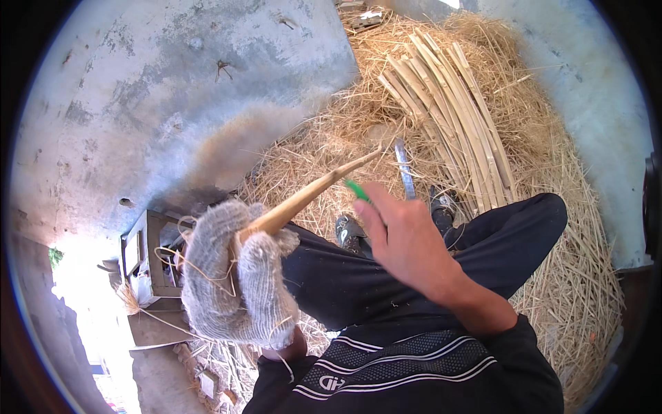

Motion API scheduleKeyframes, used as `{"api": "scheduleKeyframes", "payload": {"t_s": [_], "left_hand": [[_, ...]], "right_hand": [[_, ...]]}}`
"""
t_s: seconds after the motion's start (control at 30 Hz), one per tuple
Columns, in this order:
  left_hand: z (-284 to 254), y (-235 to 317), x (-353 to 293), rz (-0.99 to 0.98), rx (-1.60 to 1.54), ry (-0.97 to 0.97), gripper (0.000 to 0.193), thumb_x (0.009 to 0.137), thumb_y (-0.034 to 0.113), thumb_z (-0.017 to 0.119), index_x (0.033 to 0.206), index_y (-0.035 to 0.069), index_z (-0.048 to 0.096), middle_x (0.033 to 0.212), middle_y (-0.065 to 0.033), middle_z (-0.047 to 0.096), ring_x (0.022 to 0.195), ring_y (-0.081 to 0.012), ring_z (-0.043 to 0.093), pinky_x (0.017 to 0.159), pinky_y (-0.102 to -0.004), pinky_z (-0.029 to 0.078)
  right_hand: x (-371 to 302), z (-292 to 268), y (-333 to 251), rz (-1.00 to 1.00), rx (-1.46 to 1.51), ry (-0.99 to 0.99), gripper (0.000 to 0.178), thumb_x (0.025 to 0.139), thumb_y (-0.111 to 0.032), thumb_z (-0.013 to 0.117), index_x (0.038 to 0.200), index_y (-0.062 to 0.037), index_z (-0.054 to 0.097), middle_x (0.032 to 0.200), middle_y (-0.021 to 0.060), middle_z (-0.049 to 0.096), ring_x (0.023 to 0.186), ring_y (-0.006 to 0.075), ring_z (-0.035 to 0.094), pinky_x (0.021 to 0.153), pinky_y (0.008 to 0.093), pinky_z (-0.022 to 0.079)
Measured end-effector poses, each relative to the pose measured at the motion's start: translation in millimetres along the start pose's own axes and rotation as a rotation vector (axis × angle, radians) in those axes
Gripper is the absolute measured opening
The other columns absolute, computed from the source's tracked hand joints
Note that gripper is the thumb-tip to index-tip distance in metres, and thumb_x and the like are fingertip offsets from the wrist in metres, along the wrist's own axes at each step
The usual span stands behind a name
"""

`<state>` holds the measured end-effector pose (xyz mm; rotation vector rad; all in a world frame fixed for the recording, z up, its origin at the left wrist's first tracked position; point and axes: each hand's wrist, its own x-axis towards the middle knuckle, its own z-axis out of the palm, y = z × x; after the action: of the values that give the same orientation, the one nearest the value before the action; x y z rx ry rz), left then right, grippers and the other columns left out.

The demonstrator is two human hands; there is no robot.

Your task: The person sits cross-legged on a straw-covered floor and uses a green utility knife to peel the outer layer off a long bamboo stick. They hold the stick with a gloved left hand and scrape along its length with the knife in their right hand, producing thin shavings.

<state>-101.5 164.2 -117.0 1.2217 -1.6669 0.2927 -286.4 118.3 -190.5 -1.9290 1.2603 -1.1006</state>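
a: why was the left hand [238,276] in a grey knitted glove [207,297]?

b: most likely to spare the palm from rough edges, since its fingers were clamped round the thick end of a tapered wooden stick [303,199].

a: where did the stick lie against those fingers?

b: it came out between them and slanted up and to the right, its thin tip well clear of the glove. that grip presumably steadied it and left the narrow part exposed.

a: and the right hand [407,238]?

b: bare, thumb and forefinger closed on a small green tool [356,190]; the other fingers were hidden. the green end sat right by the stick's narrower part, though i couldn't tell whether they touched. bare skin perhaps gave finer control.

a: what about the pale strips [465,124]?

b: they lay side by side on the straw [545,290], perhaps bunched to be within easy reach. a flat metal bar [405,169] lay near them, on their left.
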Motion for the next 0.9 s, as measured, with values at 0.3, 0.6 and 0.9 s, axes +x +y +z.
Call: {"api": "scheduleKeyframes", "payload": {"t_s": [0.3, 0.6, 0.9], "left_hand": [[17, 30, -15, -0.125, -0.280, 0.144, 0.028, 0.093, 0.008, 0.067, 0.116, -0.009, 0.064, 0.107, -0.0206, 0.068, 0.086, -0.0258, 0.070, 0.071, -0.0303, 0.060], [20, 30, -15, -0.042, -0.291, 0.136, 0.036, 0.090, 0.015, 0.073, 0.117, -0.008, 0.063, 0.098, -0.0182, 0.070, 0.080, -0.0244, 0.071, 0.063, -0.0299, 0.061], [6, 16, -23, -0.063, -0.224, -0.029, 0.037, 0.099, 0.013, 0.057, 0.128, -0.010, 0.050, 0.108, -0.0254, 0.064, 0.085, -0.0303, 0.071, 0.062, -0.0311, 0.063]], "right_hand": [[-29, -7, -26, -0.138, 0.082, 0.054, 0.018, 0.098, -0.019, 0.059, 0.106, -0.0020, 0.057, 0.059, 0.0153, 0.057, 0.046, 0.0309, 0.060, 0.042, 0.0409, 0.045], [-40, 0, 19, 0.144, -0.148, -0.049, 0.022, 0.098, -0.018, 0.058, 0.110, 0.0008, 0.057, 0.064, 0.0170, 0.060, 0.051, 0.0318, 0.062, 0.047, 0.0426, 0.047], [-32, 12, 25, 0.040, -0.002, 0.086, 0.019, 0.099, -0.020, 0.056, 0.102, -0.0017, 0.058, 0.061, 0.0181, 0.060, 0.052, 0.0348, 0.062, 0.047, 0.0460, 0.048]]}}
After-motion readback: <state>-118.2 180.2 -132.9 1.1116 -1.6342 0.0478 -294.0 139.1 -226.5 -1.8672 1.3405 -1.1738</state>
